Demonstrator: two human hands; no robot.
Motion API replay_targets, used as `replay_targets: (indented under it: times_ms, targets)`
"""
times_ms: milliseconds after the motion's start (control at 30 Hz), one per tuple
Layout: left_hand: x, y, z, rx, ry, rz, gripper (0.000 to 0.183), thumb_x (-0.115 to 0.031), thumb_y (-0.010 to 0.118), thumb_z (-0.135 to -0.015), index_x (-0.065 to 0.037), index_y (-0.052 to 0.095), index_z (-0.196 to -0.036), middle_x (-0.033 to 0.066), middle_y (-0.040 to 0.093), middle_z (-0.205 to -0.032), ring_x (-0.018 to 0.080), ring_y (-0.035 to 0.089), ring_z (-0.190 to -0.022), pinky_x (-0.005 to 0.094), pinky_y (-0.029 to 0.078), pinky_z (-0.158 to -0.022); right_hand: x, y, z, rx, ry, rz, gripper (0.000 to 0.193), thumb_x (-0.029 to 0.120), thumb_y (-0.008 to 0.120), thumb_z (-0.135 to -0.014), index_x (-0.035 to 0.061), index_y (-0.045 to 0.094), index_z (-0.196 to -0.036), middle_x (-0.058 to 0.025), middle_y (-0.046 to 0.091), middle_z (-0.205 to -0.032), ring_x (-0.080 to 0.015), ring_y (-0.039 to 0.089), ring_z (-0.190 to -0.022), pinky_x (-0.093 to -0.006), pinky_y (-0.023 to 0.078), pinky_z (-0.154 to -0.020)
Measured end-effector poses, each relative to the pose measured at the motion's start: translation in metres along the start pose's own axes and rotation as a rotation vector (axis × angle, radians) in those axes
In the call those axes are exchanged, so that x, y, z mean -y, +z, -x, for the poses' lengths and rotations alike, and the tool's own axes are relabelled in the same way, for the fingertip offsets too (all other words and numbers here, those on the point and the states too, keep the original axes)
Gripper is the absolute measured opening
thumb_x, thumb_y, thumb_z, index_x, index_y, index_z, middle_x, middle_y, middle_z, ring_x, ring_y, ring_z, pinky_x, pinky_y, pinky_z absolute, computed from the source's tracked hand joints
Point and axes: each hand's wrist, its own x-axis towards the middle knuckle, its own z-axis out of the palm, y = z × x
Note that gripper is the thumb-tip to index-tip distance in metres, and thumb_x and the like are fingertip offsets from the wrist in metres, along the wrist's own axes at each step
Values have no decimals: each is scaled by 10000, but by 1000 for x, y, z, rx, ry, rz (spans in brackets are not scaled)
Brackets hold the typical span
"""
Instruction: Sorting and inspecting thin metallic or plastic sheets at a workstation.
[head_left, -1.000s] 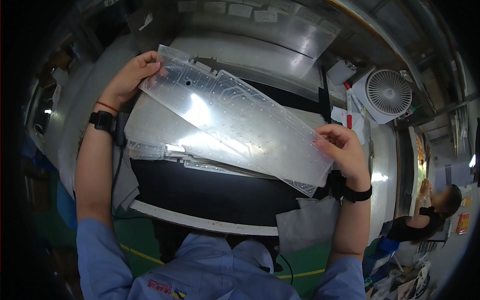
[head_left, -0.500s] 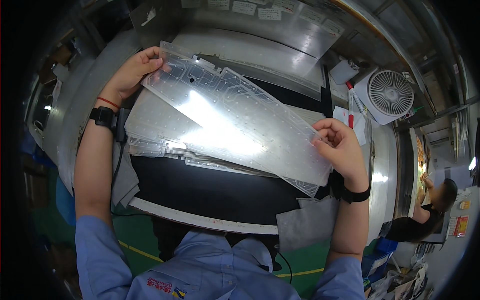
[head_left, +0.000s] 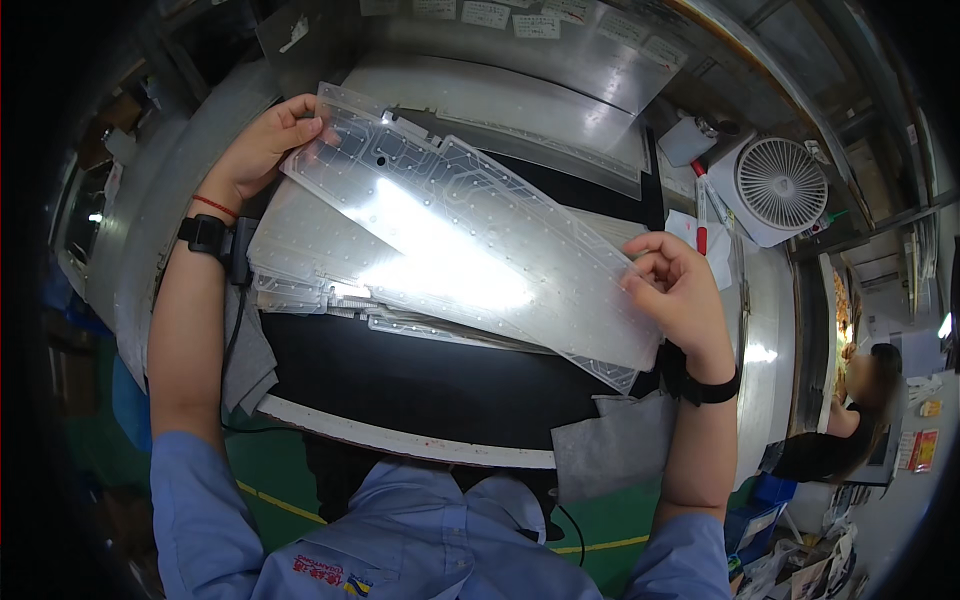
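Observation:
Between my hands a long, clear plastic sheet (head_left: 500,220), printed with fine lines and dots, is held at a slant, its left end farther off than its right. My left hand (head_left: 282,138) pinches the far left corner between thumb and fingers. At the other end, my right hand (head_left: 680,290) has thumb and fingertips closed on the short edge. Under the held sheet lies a stack of similar sheets (head_left: 300,245), fanned unevenly on a black work surface (head_left: 400,375). Bright glare covers the middle of the held sheet and hides its print there.
Grey cloths (head_left: 612,447) hang over the white front edge at both sides. To the right stand a white fan (head_left: 780,185), a bottle (head_left: 688,142) and a red-and-white marker (head_left: 701,215). A metal panel with paper labels (head_left: 600,60) rises behind. A co-worker (head_left: 835,430) is at far right.
My hands and the held sheet have hardly moved. At far right, the co-worker's head and arm have shifted.

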Motion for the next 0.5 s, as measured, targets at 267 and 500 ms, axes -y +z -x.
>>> replay_targets:
  times_ms: [267,500]
  targets:
    - [5,-8,-2,29,5,20,133,-185,585,-931,-86,551,-1015,2,644,-883,24,530,-674,162,468,-642,0,0,1,6,-1,-8,304,-16,623,-766,-20,555,-1062,13,616,-771,-20,533,-674,-157,418,-632]
    - [4,-4,-2,-14,-15,16,109,-162,581,-929,-89,547,-1003,-10,617,-865,19,518,-666,148,436,-610,-2,-2,1,-10,2,-22,306,-36,595,-788,-29,566,-1093,4,625,-776,-22,545,-681,-158,425,-631]
